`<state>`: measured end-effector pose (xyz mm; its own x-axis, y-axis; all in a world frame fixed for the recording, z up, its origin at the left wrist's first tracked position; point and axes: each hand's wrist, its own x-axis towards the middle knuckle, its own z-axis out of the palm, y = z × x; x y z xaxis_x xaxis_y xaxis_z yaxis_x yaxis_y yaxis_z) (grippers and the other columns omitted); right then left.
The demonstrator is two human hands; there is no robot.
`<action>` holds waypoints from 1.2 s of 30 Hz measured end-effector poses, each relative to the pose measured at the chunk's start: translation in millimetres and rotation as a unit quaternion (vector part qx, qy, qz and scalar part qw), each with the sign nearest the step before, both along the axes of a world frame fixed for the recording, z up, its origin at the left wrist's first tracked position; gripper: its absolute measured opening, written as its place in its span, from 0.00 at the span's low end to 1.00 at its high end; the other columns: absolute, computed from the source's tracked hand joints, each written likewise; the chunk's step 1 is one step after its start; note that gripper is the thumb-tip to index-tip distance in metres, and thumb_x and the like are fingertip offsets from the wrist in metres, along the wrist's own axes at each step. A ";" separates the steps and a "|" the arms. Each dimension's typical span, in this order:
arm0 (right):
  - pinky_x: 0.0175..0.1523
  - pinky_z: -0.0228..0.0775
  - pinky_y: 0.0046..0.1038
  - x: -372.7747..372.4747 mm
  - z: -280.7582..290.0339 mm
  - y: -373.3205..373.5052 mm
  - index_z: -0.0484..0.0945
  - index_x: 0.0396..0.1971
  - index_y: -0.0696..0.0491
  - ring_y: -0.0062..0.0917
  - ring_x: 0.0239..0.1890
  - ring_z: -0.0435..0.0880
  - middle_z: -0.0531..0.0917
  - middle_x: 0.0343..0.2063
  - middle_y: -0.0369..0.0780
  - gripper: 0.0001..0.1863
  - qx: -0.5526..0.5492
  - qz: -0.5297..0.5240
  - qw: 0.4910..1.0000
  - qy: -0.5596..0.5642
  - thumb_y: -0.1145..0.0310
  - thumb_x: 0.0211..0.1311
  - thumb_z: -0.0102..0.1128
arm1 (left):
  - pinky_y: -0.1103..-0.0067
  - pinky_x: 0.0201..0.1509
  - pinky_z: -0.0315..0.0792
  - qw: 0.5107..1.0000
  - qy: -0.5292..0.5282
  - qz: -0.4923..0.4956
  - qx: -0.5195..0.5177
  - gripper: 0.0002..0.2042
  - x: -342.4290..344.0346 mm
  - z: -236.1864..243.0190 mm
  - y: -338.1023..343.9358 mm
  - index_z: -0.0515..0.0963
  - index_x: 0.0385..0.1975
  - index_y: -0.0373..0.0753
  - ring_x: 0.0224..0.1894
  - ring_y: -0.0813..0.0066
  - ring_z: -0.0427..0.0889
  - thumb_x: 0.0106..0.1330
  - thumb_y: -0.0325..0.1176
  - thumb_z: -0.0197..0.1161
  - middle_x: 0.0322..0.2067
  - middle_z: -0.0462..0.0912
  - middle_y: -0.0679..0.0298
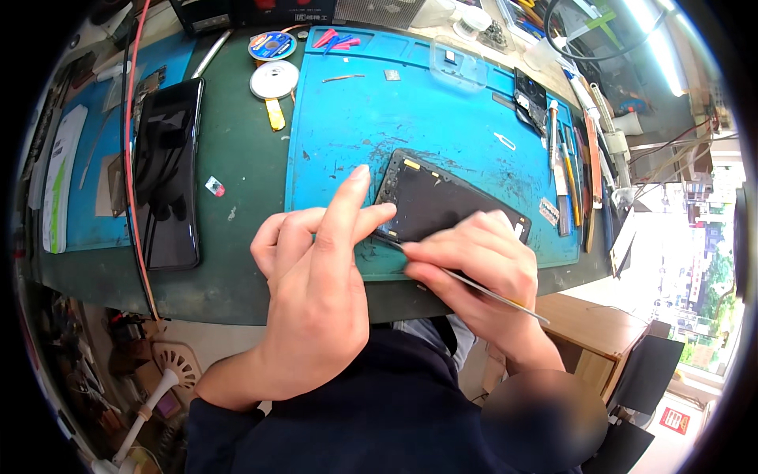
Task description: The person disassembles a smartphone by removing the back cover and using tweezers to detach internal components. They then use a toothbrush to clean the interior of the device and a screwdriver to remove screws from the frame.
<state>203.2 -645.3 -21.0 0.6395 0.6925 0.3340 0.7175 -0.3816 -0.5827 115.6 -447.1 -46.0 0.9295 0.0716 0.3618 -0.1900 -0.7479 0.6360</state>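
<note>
At the mat's (332,118) near edge, the right hand (480,267) pinches a tool (499,297) near its tip, probably for control; the left hand (316,292), fingers apart, has one fingertip at the panel (446,204), perhaps to steady it. The panel slants across the mat's near half. Left of the mat lie a phone (168,174) and, farther off, a spool (274,80), seemingly out of the way.

A blue rectangular mat (332,118) lies on the dark green table (237,174). On the mat's near half, right of its middle, lies a black rectangular phone part (442,201). A clear rectangular plastic box (467,76) sits at the mat's far edge, a small dark chip (450,57) inside. Left of the mat lie a black slab-shaped phone (167,174) and, closer to the mat, a round white spool (274,80).
</note>
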 end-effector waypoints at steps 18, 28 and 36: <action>0.43 0.83 0.29 -18.8 13.7 -49.7 0.89 0.40 0.59 0.31 0.36 0.92 0.92 0.35 0.44 0.10 0.121 -0.034 0.974 0.191 0.80 0.58 0.77 | 0.73 0.36 0.68 0.972 -0.130 -0.195 -0.017 0.09 -22.6 -6.7 15.2 0.86 0.33 0.41 0.29 0.71 0.79 0.60 0.36 0.78 0.30 0.83 0.70; 0.38 0.83 0.28 -17.7 2.7 -44.8 0.89 0.36 0.56 0.32 0.33 0.92 0.91 0.31 0.41 0.09 0.073 -0.061 0.992 0.085 0.80 0.54 0.78 | 0.66 0.57 0.67 0.971 -0.058 -0.093 0.211 0.21 -8.7 1.9 3.1 0.86 0.58 0.40 0.52 0.67 0.77 0.72 0.47 0.67 0.54 0.85 0.67; 0.39 0.84 0.28 -12.1 -1.4 -49.8 0.88 0.38 0.58 0.33 0.34 0.92 0.91 0.31 0.42 0.11 0.087 -0.026 0.993 0.076 0.77 0.56 0.80 | 0.67 0.55 0.69 0.980 -0.066 -0.087 0.164 0.19 -6.9 4.4 -1.0 0.88 0.54 0.39 0.50 0.66 0.78 0.64 0.36 0.75 0.52 0.85 0.65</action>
<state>191.0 -695.1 -22.4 0.7244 0.5980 0.3430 0.5987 -0.2991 -0.7431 108.7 -448.1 -41.6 0.8606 -0.2238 0.4574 -0.3969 -0.8575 0.3273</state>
